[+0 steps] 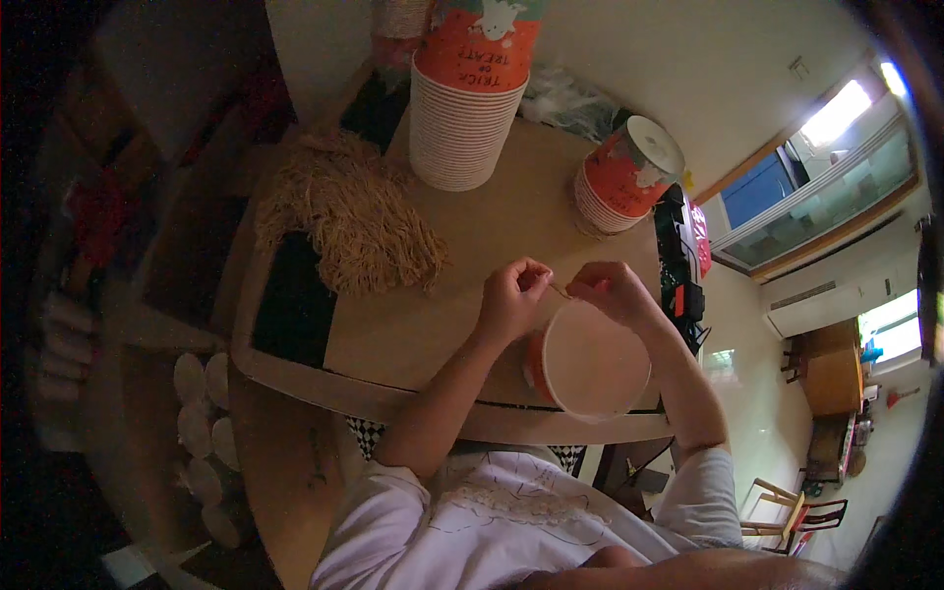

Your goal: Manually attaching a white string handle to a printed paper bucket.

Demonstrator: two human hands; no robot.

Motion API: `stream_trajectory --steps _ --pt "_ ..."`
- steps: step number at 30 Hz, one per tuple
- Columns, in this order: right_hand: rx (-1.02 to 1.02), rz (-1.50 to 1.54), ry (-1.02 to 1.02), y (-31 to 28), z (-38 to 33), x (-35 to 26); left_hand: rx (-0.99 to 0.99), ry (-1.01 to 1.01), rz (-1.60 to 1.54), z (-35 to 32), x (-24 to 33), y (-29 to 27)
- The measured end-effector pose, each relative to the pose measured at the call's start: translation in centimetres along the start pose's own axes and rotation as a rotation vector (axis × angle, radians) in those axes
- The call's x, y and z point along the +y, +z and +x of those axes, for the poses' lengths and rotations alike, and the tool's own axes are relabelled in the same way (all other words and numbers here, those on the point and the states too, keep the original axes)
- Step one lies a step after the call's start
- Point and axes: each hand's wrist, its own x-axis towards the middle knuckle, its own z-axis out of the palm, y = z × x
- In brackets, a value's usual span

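- Now the left hand [509, 300] and right hand [612, 291] meet above a round paper tub [593, 362], orange-sided with a pale inside.
- Fingers of both pinch a thin, straw-like strand [560, 290] between them.
- Tub rests on the smooth tan surface [413, 334].
- Shaggy raffia pile [349, 216] lies left; stacked paper tubs [464, 108] stand behind.

A bare stretch of counter [423, 324] lies open to the left of the left hand [511, 300], running back between the heap of straw-coloured fibre [354, 221] and the orange paper cup [590, 364] under both hands. Behind, a tall stack of cups [462, 118] and a shorter, tilted stack [624, 177] wall off the far edge, with an open lane of counter between them. The right hand [615, 290] sits near the counter's right rim.
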Motion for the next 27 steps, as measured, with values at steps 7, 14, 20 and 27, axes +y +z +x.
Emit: stream_trajectory --steps 7,14,20,27 --pt "0.066 0.278 -0.056 0.1 0.6 2.5 0.108 0.021 0.01 -0.4 0.5 0.1" --pt "0.064 0.342 -0.036 0.0 0.5 1.9 -0.1 -0.001 0.025 0.1 -0.2 0.4" --pt "-0.002 0.252 -0.075 -0.1 0.3 1.8 0.005 0.116 0.075 0.5 -1.5 1.8" --pt "-0.118 0.353 -0.142 0.1 1.4 2.9 0.092 0.123 0.029 0.9 -0.6 2.4"
